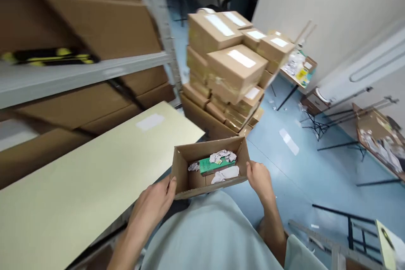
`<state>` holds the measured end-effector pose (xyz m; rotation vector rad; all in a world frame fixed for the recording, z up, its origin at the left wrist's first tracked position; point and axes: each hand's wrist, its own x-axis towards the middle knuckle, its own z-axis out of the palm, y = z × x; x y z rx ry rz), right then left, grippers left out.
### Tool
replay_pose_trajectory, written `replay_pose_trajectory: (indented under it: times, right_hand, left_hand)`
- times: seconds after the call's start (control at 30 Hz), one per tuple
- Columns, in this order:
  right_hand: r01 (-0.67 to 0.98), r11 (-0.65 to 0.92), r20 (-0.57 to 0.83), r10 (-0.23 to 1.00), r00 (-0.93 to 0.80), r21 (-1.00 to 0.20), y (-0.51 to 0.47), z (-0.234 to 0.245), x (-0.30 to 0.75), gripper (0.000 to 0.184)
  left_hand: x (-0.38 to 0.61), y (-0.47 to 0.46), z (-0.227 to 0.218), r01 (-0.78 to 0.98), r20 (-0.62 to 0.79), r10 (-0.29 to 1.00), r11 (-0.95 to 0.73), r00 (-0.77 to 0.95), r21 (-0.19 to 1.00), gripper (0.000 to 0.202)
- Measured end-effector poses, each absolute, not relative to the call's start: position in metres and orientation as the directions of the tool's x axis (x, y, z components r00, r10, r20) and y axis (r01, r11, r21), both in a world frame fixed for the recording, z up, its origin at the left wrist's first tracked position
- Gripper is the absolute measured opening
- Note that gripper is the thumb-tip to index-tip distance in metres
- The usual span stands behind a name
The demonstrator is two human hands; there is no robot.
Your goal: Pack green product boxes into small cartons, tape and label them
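Note:
An open cardboard box (196, 150) is held up in front of my body. Inside it lie a green carton (205, 166), some crumpled paper (222, 156) on top of that, and a white folded piece of paper or cloth (225, 174) beside it. My left hand (160, 198) grips the box's left end, thumb over the rim. At the right end, my right hand (260, 179) holds the rim between thumb and fingers. The fingers of both hands are partly hidden behind the cardboard.
To my left is a pale yellow tabletop (95, 177), with a metal shelf (88, 69) of large cartons behind it. Ahead stand stacked taped boxes (237, 67). Cluttered tables (376, 135) line the right wall. A metal-framed stool or stand (351, 232) is at lower right.

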<state>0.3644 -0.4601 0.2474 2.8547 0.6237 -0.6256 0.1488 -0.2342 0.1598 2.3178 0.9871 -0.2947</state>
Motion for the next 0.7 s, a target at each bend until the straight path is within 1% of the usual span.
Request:
replay_pose_trajectory:
  times: [0.13,0.23,0.3,0.43,0.53,0.63,0.7]
  right_hand:
    - [0.628,-0.773,-0.453,0.531,0.716,0.088,-0.367,0.222,0.333,0.046]
    - [0.764,-0.642,-0.440,0.668,0.600,0.067,-0.291,0.201,0.302,0.047]
    - [0.816,-0.576,-0.438,0.721,0.537,0.051,-0.243,0.186,0.278,0.049]
    - [0.855,-0.517,-0.446,0.754,0.482,0.050,-0.164,0.154,0.233,0.051]
    - [0.884,-0.467,-0.478,0.771,0.421,0.024,-0.126,0.136,0.212,0.049]
    - [0.915,-0.404,-0.522,0.780,0.346,0.002,-0.102,0.128,0.205,0.048]
    - [0.927,-0.374,-0.494,0.809,0.320,-0.012,-0.085,0.127,0.207,0.051]
  left_hand:
    - [0.075,-0.188,0.152,0.826,-0.425,0.716,-0.405,0.553,0.393,0.045]
    - [0.017,-0.158,0.141,0.888,-0.400,0.819,-0.259,0.411,0.381,0.048]
    - [-0.018,-0.140,0.132,0.908,-0.388,0.864,-0.165,0.321,0.385,0.050]
    - [-0.065,-0.109,0.111,0.910,-0.357,0.914,-0.029,0.192,0.414,0.053]
    - [-0.082,-0.091,0.092,0.902,-0.345,0.932,0.049,0.113,0.428,0.055]
    - [-0.091,-0.082,0.070,0.888,-0.354,0.935,0.142,0.025,0.437,0.059]
    - [-0.095,-0.084,0.057,0.868,-0.335,0.942,0.183,-0.021,0.461,0.063]
